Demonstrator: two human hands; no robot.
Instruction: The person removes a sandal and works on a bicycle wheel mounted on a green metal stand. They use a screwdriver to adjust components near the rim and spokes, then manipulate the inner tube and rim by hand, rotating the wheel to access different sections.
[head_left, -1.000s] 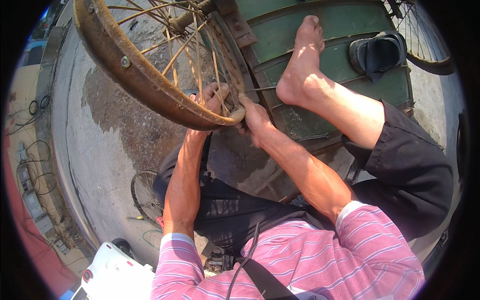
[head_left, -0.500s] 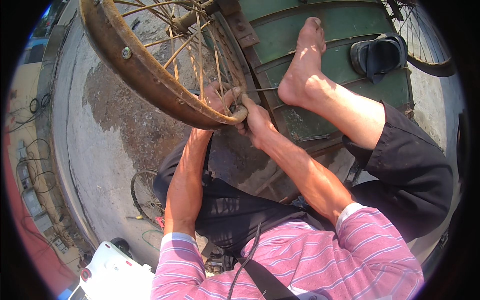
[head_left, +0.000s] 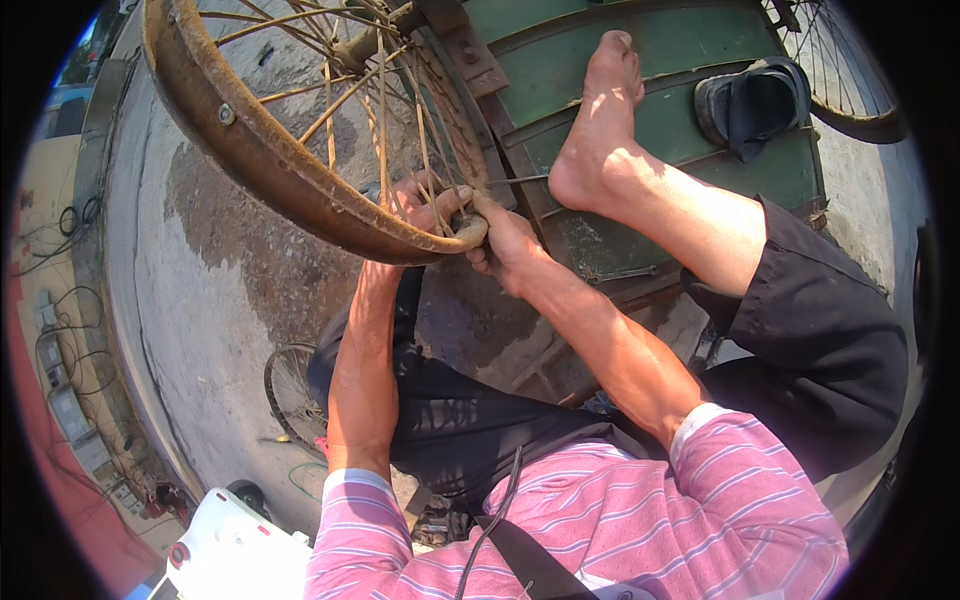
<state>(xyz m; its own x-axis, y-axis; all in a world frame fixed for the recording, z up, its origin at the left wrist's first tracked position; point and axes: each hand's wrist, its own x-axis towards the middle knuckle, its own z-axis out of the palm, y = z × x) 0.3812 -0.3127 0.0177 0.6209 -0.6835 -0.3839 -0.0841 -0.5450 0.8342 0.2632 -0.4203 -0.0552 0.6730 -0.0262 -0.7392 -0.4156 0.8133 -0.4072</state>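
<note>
A bare foot [head_left: 607, 130] and dark sandal [head_left: 752, 108] were seen against a green panel [head_left: 540, 88] at 1 and 2 o'clock; the left hand [head_left: 425, 205] was partly screened by spokes [head_left: 382, 120], so its grip could not be told. The rusty wheel [head_left: 265, 165], at 10 o'clock, was clamped at its lower rim [head_left: 472, 232] by the right hand [head_left: 507, 240], its long edge slanted from 10 to 4, its axle [head_left: 405, 18] pointed toward 2

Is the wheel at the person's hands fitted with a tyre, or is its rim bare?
Bare: no tyre covers the visible part of the rusty rim; its outer metal surface lies exposed.
</note>
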